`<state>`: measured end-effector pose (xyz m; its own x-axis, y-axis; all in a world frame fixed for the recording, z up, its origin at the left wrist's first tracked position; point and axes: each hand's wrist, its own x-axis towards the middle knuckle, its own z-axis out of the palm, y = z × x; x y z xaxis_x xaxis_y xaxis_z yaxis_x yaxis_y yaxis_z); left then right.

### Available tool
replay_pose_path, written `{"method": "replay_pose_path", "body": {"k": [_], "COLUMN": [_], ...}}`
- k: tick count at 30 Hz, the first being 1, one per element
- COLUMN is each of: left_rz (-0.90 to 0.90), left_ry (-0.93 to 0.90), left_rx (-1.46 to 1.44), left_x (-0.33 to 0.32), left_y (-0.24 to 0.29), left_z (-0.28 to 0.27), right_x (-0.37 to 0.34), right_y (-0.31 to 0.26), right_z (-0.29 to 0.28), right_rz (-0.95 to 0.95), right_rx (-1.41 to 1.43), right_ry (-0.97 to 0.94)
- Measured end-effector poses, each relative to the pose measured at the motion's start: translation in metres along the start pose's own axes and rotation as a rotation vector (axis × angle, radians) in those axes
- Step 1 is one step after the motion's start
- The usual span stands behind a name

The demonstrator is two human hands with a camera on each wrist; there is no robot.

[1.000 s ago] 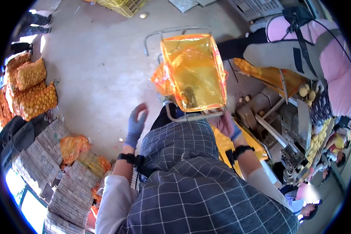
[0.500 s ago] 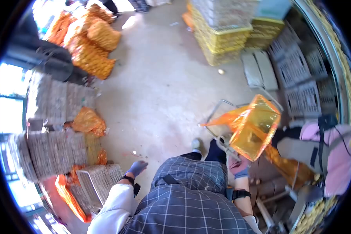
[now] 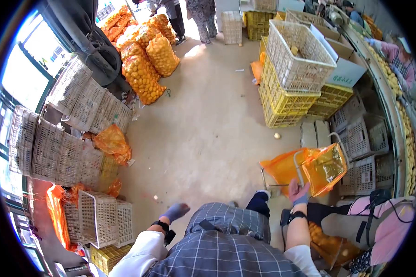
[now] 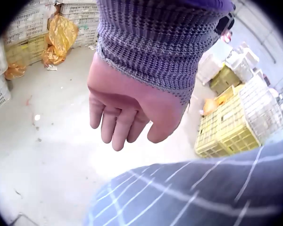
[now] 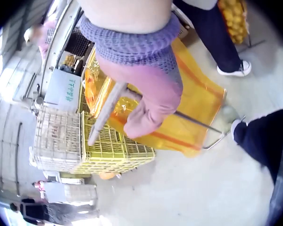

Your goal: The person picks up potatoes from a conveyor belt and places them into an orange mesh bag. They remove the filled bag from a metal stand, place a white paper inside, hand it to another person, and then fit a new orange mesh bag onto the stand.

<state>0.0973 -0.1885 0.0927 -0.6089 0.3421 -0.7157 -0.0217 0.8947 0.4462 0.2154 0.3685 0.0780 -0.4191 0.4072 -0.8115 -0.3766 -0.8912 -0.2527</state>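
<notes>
My right hand (image 3: 299, 191), in a light purple glove, grips the grey metal tube (image 5: 104, 113) of a bag stand at my right side. An orange mesh bag (image 3: 282, 168) hangs on that stand, its mouth spread wide around the frame and its body trailing left. In the right wrist view the fingers curl round the tube, with the orange mesh behind them. My left hand (image 3: 175, 211), gloved alike, hangs beside my checked apron (image 3: 235, 244) with relaxed fingers and nothing in it, as the left wrist view (image 4: 132, 106) also shows.
Yellow crates (image 3: 286, 104) with a white crate (image 3: 302, 57) on top stand ahead right. Filled potato bags (image 3: 141, 76) lie far left, near stacked white crates (image 3: 55, 157). A person in pink (image 3: 388, 231) is close at my right, beside another potato bag (image 3: 330, 242). One potato (image 3: 277, 135) lies on the floor.
The head view has swung up and round towards the crates. The stand with its orange bag has gone from before my body to my right, right hand on it. My left hand has dropped to my side.
</notes>
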Motion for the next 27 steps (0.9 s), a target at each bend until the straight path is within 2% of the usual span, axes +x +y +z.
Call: {"method": "replay_pose_path", "body": {"k": [1, 2, 3, 4, 6, 8, 9, 10, 11, 12, 13, 14, 15, 16, 17, 20, 24, 26, 27], "left_rz": [-0.018, -0.047, -0.053, -0.058, -0.086, -0.152, -0.121, -0.089, -0.069, -0.051, -0.058, -0.054, -0.048, -0.042, 0.001, 0.178, 0.514, 0.660, 0.658], "left_ry": [-0.079, -0.146, -0.203, -0.261, -0.278, -0.142, -0.086, -0.034, 0.023, 0.078, 0.084, 0.082, 0.083, 0.082, 0.044, -0.079, -0.127, -0.120, -0.150], "left_rx": [0.040, 0.073, 0.085, 0.097, 0.120, 0.033, 0.009, -0.015, -0.083, -0.150, -0.222, -0.210, -0.198, -0.184, -0.104, 0.165, 0.328, 0.234, 0.211], "left_x": [-0.003, -0.014, -0.014, -0.013, 0.002, 0.007, 0.015, 0.022, 0.024, 0.023, 0.024, 0.024, 0.024, 0.025, 0.031, 0.046, 0.047, 0.050, 0.041], "left_y": [-0.008, 0.000, -0.005, -0.013, -0.025, -0.015, -0.010, -0.002, 0.012, 0.028, 0.044, 0.060, 0.078, 0.095, 0.108, 0.157, 0.246, 0.281, 0.305], "left_z": [0.008, 0.004, 0.006, 0.006, 0.004, -0.004, -0.010, -0.014, -0.019, -0.023, -0.026, -0.026, -0.024, -0.021, -0.013, 0.028, 0.091, 0.126, 0.137], "right_x": [0.003, -0.007, -0.041, -0.045, -0.057, -0.079, -0.086, -0.083, -0.080, -0.095, -0.102, -0.093, -0.050, -0.069, -0.099, -0.155, -0.212, -0.240, -0.252], "right_y": [-0.001, 0.001, 0.006, -0.002, -0.009, -0.014, -0.016, -0.012, -0.026, -0.022, -0.010, -0.020, -0.007, -0.014, -0.012, -0.011, -0.021, -0.024, -0.025], "right_z": [-0.016, -0.020, -0.018, -0.039, -0.079, -0.123, -0.148, -0.188, -0.246, -0.272, -0.308, -0.375, -0.493, -0.490, -0.480, -0.460, -0.440, -0.441, -0.444], "right_rz": [0.034, 0.059, -0.003, 0.036, -0.011, -0.065, -0.031, -0.103, 0.025, 0.190, 0.188, 0.345, 0.371, 0.491, 0.414, 0.210, 0.011, -0.067, -0.102], "right_rx": [-0.257, -0.380, -0.555, -0.651, -0.634, -0.672, -0.707, -0.671, -0.879, -0.561, -0.648, -0.708, -0.531, -0.471, -0.476, -0.465, -0.399, -0.374, -0.361], "right_ry": [-0.196, -0.126, -0.168, -0.296, -0.296, -0.086, -0.036, 0.054, -0.173, -0.037, 0.127, -0.228, 0.128, 0.281, 0.340, 0.330, 0.252, 0.200, 0.168]}}
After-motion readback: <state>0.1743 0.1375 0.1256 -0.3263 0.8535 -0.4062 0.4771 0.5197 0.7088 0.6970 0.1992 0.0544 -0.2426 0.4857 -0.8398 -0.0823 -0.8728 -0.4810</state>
